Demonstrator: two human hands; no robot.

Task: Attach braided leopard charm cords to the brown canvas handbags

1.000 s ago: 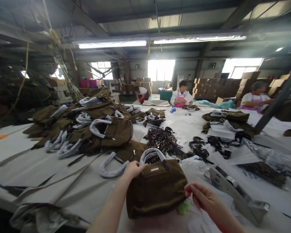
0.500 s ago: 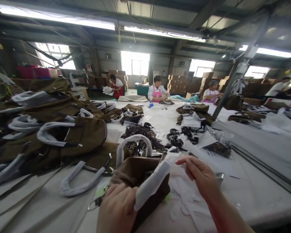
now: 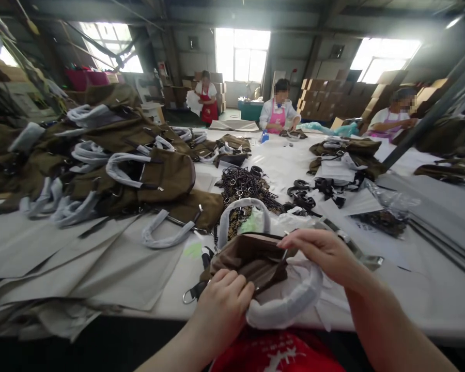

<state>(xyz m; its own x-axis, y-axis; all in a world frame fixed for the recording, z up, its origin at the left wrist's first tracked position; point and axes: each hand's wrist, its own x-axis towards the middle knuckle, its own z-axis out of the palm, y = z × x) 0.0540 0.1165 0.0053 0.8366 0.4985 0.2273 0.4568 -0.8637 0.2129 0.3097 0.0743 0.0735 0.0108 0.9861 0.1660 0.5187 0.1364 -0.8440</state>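
Note:
A brown handbag stands open in front of me, its mouth facing up. Its near handle, wrapped in white covering, hangs toward me; the wrapped far handle stands upright. My left hand is closed over the near left edge of the mouth, thumb hidden. At the right end of the mouth, the fingertips of my right hand are closed on the rim, with a small pale strip beneath them. A dark strap with a metal ring sticks out at the bag's left side.
Brown bags with wrapped handles are heaped at left, beside grey sheets. Beyond the handbag lie a pile of dark chains and coiled black straps. Several co-workers, one in a pink apron, are across the table. A slanted post rises at right.
My right hand has moved from the near handle's end to the bag's right rim. The near handle has flopped down toward me. My view has tilted down, and the bag sits nearer my body.

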